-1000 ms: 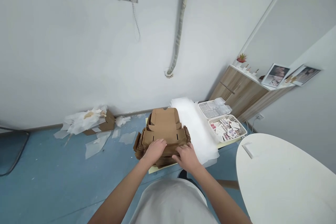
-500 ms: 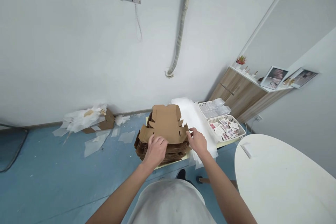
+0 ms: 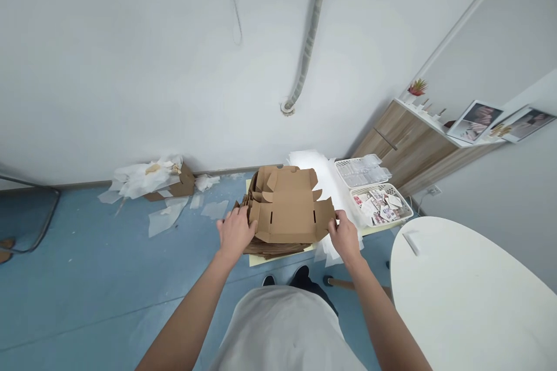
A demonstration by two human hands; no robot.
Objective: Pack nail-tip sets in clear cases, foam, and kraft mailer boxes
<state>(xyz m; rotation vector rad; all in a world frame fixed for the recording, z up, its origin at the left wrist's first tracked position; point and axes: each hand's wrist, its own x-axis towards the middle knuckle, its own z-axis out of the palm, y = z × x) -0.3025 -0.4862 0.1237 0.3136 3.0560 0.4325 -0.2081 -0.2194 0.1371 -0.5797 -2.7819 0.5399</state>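
- Currently, a flat-laid cardboard box (image 3: 292, 214) sits on top of a stack of brown cardboard (image 3: 281, 248), its end flaps bent up at both sides.
- The right hand (image 3: 345, 236) pinches the outer edge of the right flap, fingers drawn in narrowly on it.
- The left hand (image 3: 236, 231) is at the left flap, fingers bent and touching the edge; whether they grip it or only rest there, I cannot tell.
- The stack stands on a low counter (image 3: 256, 260) with a pale yellow top, just in front of the person's feet.
- White sheets (image 3: 337, 194) lie right beside the stack, partly overhanging the near edge.
- Past the sheets are two white baskets (image 3: 394, 221): the nearer holds printed cards (image 3: 378, 204), the farther clear plastic pieces (image 3: 363, 171).
- On the right is a white round table (image 3: 470, 284).
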